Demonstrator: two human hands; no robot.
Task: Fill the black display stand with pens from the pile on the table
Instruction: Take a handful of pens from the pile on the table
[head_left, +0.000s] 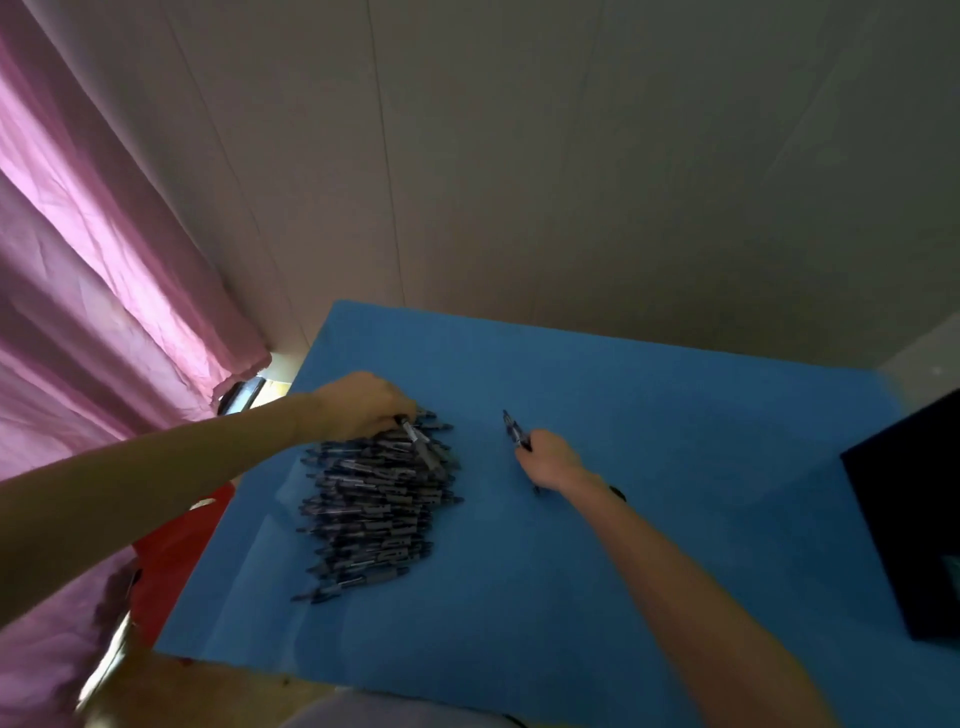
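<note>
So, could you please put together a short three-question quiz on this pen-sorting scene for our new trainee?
1. True or false: the right hand grips pens.
2. Where does the black display stand sit? A) left of the pen pile B) at the blue table's right edge C) on the pile
3. Fill in: the left hand pinches one pen at the far end of the ____.

Key: 1 true; 2 B; 3 pen pile.

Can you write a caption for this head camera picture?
Left hand picks from pen pile; right hand holds pens.
</note>
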